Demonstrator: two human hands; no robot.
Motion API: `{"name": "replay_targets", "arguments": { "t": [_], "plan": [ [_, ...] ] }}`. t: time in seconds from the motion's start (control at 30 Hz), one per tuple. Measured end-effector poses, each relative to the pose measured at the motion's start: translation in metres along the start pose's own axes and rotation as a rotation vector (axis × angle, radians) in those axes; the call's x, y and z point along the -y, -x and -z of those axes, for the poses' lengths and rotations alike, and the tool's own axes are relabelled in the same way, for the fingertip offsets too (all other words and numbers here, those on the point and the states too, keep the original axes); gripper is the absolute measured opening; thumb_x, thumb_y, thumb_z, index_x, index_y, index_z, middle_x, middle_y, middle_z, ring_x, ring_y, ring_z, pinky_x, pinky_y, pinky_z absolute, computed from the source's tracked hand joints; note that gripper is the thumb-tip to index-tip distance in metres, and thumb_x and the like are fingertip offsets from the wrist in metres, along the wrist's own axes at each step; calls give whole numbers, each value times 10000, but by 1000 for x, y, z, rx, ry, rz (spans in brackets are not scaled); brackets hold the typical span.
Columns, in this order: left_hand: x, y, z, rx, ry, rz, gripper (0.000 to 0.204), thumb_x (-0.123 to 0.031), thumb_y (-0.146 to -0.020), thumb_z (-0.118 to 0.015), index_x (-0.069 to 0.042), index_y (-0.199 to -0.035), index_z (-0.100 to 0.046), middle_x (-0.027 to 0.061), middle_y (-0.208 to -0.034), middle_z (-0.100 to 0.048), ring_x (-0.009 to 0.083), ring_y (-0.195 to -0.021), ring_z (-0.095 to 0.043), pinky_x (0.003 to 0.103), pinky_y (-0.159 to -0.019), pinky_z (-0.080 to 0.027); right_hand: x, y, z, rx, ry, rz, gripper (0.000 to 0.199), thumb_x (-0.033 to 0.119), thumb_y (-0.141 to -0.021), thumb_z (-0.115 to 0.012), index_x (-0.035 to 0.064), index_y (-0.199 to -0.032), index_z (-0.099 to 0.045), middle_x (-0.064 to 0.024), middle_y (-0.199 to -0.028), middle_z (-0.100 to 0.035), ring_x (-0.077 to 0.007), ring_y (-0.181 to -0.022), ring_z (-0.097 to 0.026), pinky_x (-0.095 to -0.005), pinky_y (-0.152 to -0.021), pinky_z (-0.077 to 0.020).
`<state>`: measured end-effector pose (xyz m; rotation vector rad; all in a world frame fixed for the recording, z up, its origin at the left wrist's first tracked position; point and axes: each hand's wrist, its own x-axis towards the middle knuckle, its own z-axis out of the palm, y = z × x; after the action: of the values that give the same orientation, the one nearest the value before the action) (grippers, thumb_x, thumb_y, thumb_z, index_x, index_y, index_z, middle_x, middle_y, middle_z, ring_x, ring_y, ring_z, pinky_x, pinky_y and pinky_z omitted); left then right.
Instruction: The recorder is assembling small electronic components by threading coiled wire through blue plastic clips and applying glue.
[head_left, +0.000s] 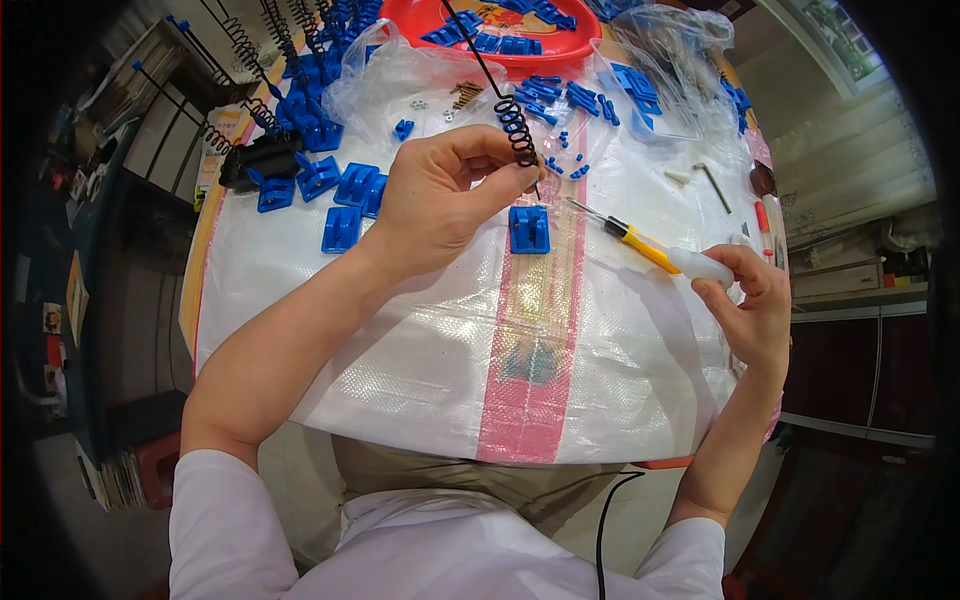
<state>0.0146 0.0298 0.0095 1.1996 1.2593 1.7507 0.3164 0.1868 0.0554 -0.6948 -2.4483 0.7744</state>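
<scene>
In my left hand point(435, 200) a black wire rod with a coil spring point(513, 125) is pinched between thumb and fingers. The rod stands slanted, its thin lower end just above a blue plastic bracket point(530, 230) lying on the white sheet. Whether the two touch, I cannot tell. My right hand point(750, 305) is closed on the whitish rounded end of a slim yellow-and-black tool point(645, 247). Its thin metal tip points left, toward the bracket, apart from it. Several more blue brackets point(342, 229) lie to the left of my left hand.
A red basin point(580, 52) with blue parts stands at the back. Near it lie a clear plastic bag point(375, 85), brass screws point(465, 95) and small blue pieces point(580, 172). Assembled spring pieces point(310, 120) crowd the back left; a clear container point(665, 120) sits back right.
</scene>
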Motion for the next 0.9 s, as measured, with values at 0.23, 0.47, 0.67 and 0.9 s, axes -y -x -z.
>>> {"name": "replay_targets", "arguments": {
  "t": [0.23, 0.47, 0.67, 0.9],
  "plan": [
    [1, 0, 1, 1, 17, -8, 123, 7, -941, -685, 7, -1060, -717, 74, -1031, -740, 146, -959, -685, 323, -905, -548, -1, 0, 0, 5, -7, -18, 253, 34, -776, -798, -48, -997, -707, -77, -826, -704, -107, -701, -599, -253, -659, -491],
    [0, 0, 0, 1, 1, -1, 131, 8, -940, -682, 13, -1066, -716, 76, -1032, -741, 142, -959, -684, 317, -902, -545, 0, 0, 0, -3, -5, -3, 264, 24, -768, -803, -51, -1001, -706, -80, -833, -708, -108, -704, -601, -251, -664, -492],
    [1, 0, 0, 0, -6, -6, 130, 3, -942, -683, 11, -1067, -717, 77, -1032, -743, 140, -957, -684, 314, -897, -545, -2, 0, 0, 3, -4, -9, 265, 27, -770, -804, -52, -1003, -706, -82, -835, -710, -107, -709, -605, -251, -668, -494],
    [1, 0, 0, 2, 4, -9, 132, -4, -945, -685, 10, -1072, -718, 79, -1025, -744, 141, -955, -686, 316, -897, -547, -2, 1, 0, -2, -7, -14, 272, 29, -765, -804, -52, -1006, -707, -81, -831, -708, -109, -708, -606, -252, -669, -495]
  ]
}}
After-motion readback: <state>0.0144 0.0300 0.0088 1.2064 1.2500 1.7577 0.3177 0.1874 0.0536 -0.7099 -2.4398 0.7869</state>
